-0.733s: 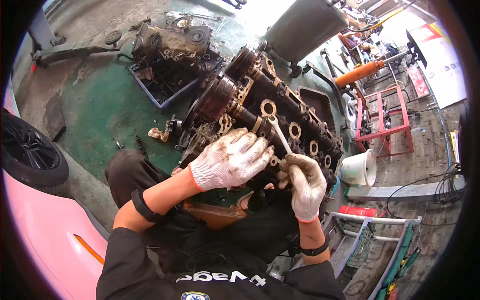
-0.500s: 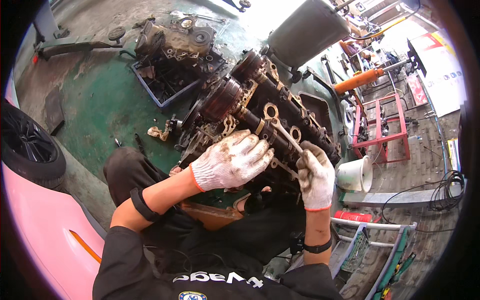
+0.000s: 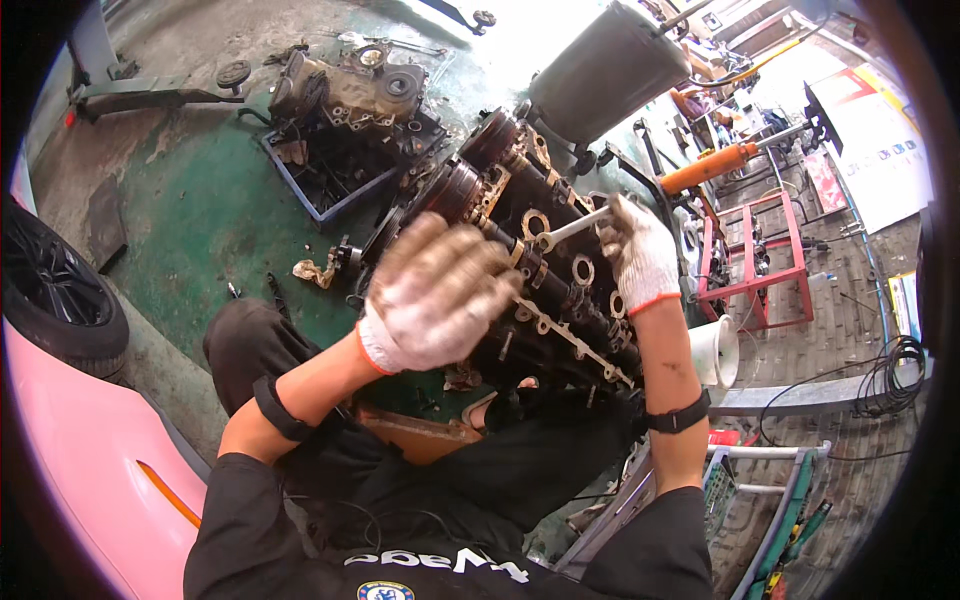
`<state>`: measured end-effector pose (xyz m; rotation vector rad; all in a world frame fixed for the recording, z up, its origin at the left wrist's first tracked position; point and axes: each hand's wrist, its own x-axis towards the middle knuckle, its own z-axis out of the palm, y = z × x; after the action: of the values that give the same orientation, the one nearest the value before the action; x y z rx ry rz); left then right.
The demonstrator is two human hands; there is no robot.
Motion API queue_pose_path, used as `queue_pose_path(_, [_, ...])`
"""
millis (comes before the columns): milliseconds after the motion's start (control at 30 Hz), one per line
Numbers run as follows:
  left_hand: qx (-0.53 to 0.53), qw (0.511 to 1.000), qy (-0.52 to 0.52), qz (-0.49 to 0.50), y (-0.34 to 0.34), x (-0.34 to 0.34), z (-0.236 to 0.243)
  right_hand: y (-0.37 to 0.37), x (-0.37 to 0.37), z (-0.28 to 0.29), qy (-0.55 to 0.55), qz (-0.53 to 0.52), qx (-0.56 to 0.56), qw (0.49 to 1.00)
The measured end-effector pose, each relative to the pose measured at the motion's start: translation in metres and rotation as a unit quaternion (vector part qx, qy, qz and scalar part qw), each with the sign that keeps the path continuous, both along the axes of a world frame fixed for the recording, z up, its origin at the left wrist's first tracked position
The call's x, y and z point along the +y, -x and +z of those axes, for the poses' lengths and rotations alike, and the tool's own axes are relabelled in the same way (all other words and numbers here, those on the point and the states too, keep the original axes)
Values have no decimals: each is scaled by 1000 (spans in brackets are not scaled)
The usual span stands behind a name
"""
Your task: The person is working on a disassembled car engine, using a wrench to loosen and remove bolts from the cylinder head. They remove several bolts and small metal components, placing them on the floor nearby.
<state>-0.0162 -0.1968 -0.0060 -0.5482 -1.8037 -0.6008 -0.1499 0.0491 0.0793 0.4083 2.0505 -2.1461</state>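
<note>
Right hand [image 3: 640, 255]: gloved, closed around a wrench [image 3: 572, 228] seated on the cylinder head [image 3: 540, 270]. Left hand [image 3: 435, 295]: gloved, fingers spread, blurred, above the head. Advice: keep the wrench square on its fastener; brace with the free hand.

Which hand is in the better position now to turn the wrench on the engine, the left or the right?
Probably the right. The right hand already grips the wrench, whose ring end sits on the cylinder head. The left hand is blurred, held above the engine, and holds no tool.
</note>
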Motion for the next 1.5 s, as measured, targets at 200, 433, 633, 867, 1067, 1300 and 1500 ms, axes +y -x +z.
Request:
queue_pose_path(200, [-166,968,-188,-1,21,-22,-23,22,-41,5,-111,46,0,993])
queue_pose_path(433, [-263,929,-257,-39,20,-23,-36,17,-92,12,-467,143,230,842])
queue_pose_path(633, [-269,939,-214,-32,17,-32,-37,-25,-117,16,-531,147,534,641])
queue_pose_path(867, [-259,943,-207,-32,17,-33,-39,-102,-102,9,-520,196,623,551])
queue_pose_path(1067, [-274,934,-227,-45,15,-31,-40,-144,-52,-2,-446,291,493,688])
queue_pose_path(1300, [-252,940,-226,-39,17,-29,-40,-153,-8,-12,-155,173,241,942])
queue_pose_path(1500, [-275,939,-203,-34,15,-32,-41,-119,9,-14,98,33,67,992])
